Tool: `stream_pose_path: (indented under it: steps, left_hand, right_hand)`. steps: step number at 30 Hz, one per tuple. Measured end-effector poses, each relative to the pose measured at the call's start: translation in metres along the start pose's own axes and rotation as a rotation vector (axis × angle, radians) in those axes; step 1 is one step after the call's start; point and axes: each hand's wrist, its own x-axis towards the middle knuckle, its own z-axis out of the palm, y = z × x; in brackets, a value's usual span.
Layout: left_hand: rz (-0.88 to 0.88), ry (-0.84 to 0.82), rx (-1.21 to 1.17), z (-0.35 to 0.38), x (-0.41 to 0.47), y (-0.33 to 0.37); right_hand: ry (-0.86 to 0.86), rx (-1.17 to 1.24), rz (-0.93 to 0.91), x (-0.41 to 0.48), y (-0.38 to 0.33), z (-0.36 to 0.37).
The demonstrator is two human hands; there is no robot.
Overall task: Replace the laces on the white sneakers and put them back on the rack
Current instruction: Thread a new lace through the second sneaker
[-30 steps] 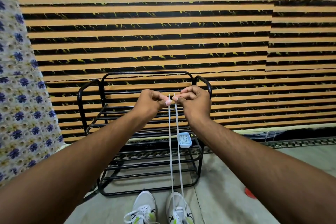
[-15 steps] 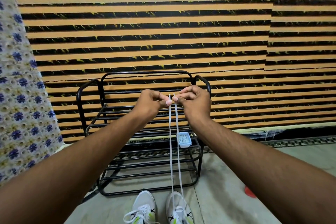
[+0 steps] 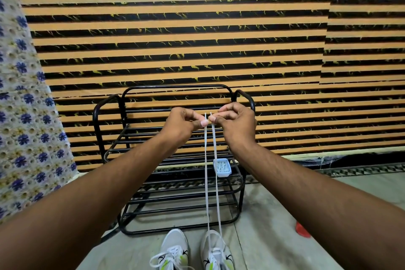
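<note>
Two white sneakers stand on the floor at the bottom edge, the left sneaker (image 3: 173, 252) laced, the right sneaker (image 3: 215, 252) beside it. A white lace (image 3: 211, 182) rises from the right sneaker in two taut strands. My left hand (image 3: 183, 124) pinches the tip of the left strand, and my right hand (image 3: 236, 123) pinches the tip of the right strand. Both hands are raised side by side, thumbs almost touching, in front of the black metal shoe rack (image 3: 175, 201).
A small pale blue tray (image 3: 222, 167) sits on the rack's middle shelf at the right. Behind stands an orange and black striped wall. A flowered cloth (image 3: 24, 127) hangs at the left. A red object (image 3: 302, 229) lies on the grey floor at the right.
</note>
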Motion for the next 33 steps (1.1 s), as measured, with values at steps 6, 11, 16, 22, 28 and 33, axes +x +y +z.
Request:
stream_pose_path:
  steps: [6, 11, 16, 22, 28, 33]
  left_hand:
    - [0.009, 0.0, -0.007, 0.0008, -0.0005, 0.0003]
    - [0.018, -0.007, -0.018, 0.0009, -0.0015, 0.0007]
    - [0.022, -0.007, -0.017, 0.0008, -0.0014, 0.0009]
    - [0.022, -0.01, -0.018, 0.0006, -0.0011, 0.0007]
    - [0.024, -0.005, -0.016, -0.0003, -0.0014, 0.0002]
    - [0.028, -0.012, -0.02, -0.002, -0.0028, 0.0]
  right_hand:
    - [0.003, -0.017, -0.005, 0.0004, 0.0002, 0.0]
    - [0.005, -0.013, 0.005, 0.0006, 0.0001, 0.0019]
    - [0.018, -0.013, 0.002, 0.0007, 0.0003, 0.001]
    - [0.012, -0.012, -0.007, 0.0013, 0.0014, 0.0003]
    - [0.007, -0.004, -0.009, 0.0014, 0.0023, 0.0003]
    - [0.002, 0.007, -0.009, 0.0014, 0.0011, 0.0009]
